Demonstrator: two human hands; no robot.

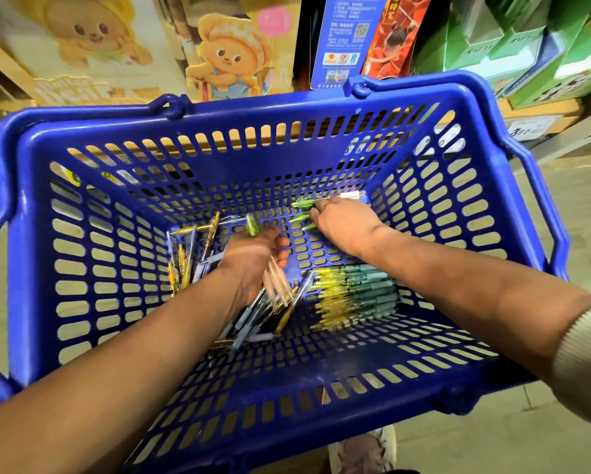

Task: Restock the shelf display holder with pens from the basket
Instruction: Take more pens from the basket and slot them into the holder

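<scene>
One blue basket (219, 155). Two hands inside. Left hand (253, 258) grips bunch of pens (276, 278), count unclear. Right hand (342, 222), at 1 o'clock, pinches green pens (301, 202).

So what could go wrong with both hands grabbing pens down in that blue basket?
1. The left hand holds several pens fanned out loosely; one might slip back into the basket.
2. The right hand reaches for loose green pens by the far wall; a thin one could perhaps poke through the floor slots.
3. Arms brushing past might scatter the neat row of teal and yellow pens.
</scene>
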